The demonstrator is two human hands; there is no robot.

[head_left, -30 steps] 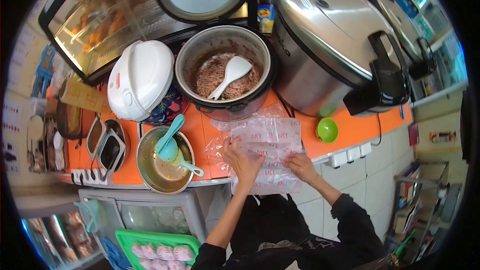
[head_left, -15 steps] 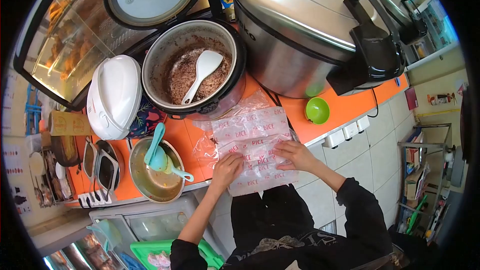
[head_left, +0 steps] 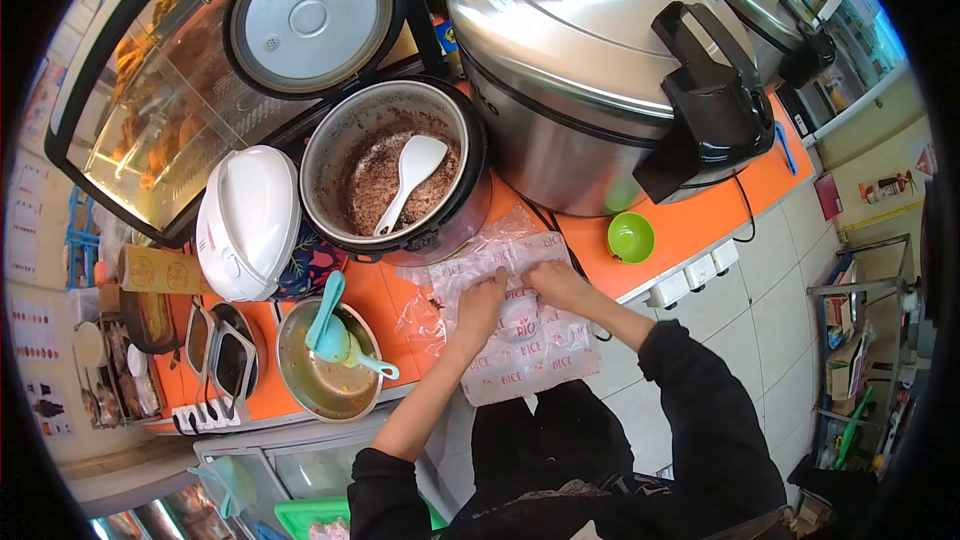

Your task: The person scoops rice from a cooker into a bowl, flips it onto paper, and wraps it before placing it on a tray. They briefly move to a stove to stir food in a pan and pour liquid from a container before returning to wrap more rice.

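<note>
A translucent wrapper printed "RICE" in red (head_left: 530,355) lies over the front edge of the orange counter. My left hand (head_left: 482,308) presses on its upper left part, fingers bent, and my right hand (head_left: 556,285) is beside it on the upper right, fingers curled over the wrapper. Whether either hand pinches the film is hidden. Just beyond stands an open rice cooker (head_left: 467,155) with reddish-brown rice (head_left: 380,175) inside. A white rice paddle (head_left: 408,186) rests on that rice. Crumpled clear plastic (head_left: 420,323) lies under and left of the wrapper.
A large steel cooker (head_left: 560,140) stands at the back right, with a small green bowl (head_left: 631,238) before it. On the left are a metal bowl (head_left: 310,393) holding turquoise ladles (head_left: 328,325), a white appliance (head_left: 245,225) and a glass food display (head_left: 160,110). Shelving (head_left: 860,290) is far right.
Both hands have moved up the wrapper, away from my body, and closer together, with fingers more curled. The camera view has shifted slightly.
</note>
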